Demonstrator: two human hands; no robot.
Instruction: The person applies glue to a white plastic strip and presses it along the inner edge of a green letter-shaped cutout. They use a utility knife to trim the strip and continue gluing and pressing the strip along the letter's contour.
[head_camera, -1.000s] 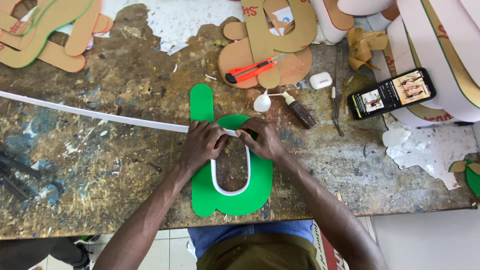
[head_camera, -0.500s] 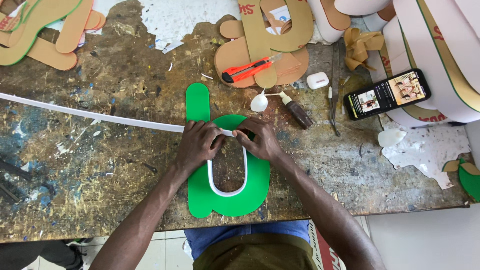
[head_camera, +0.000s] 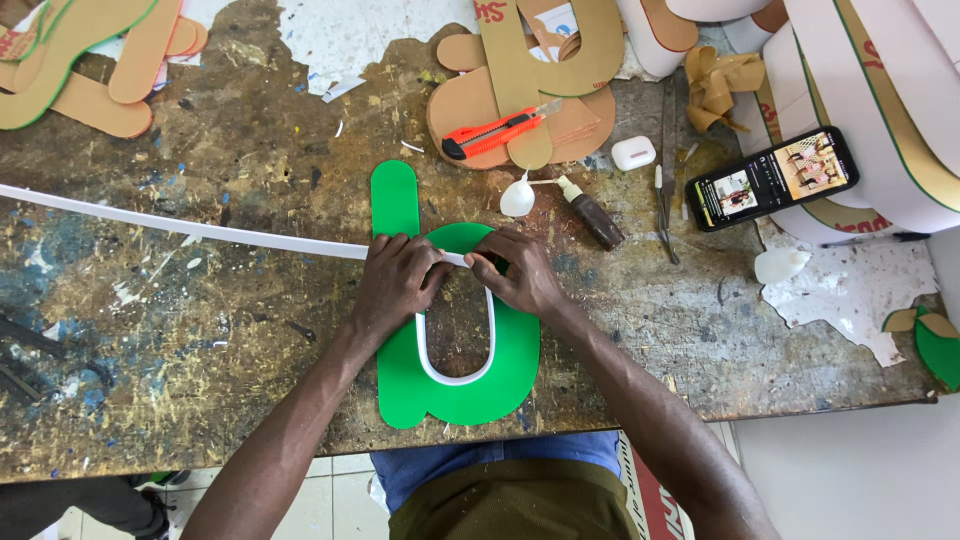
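A flat green letter shape (head_camera: 510, 370) lies on the worn workbench (head_camera: 200, 330), near its front edge. A long white strip (head_camera: 180, 227) runs in from the left and curves around the letter's inner opening as a white rim (head_camera: 455, 378). My left hand (head_camera: 395, 285) presses the strip at the top left of the opening. My right hand (head_camera: 520, 270) pinches the strip at the top right of the opening, fingertips almost meeting the left hand's.
An orange utility knife (head_camera: 495, 133) lies on brown cardboard letter cutouts (head_camera: 540, 90) at the back. A small brown glue bottle (head_camera: 592, 215), a white earbud case (head_camera: 633, 153), a lit phone (head_camera: 772, 178) and white curved pieces (head_camera: 880, 110) sit to the right. More cutouts (head_camera: 80, 60) lie far left.
Both hands stay on the strip at the top of the opening, with only slight finger shifts. The view has moved a little.
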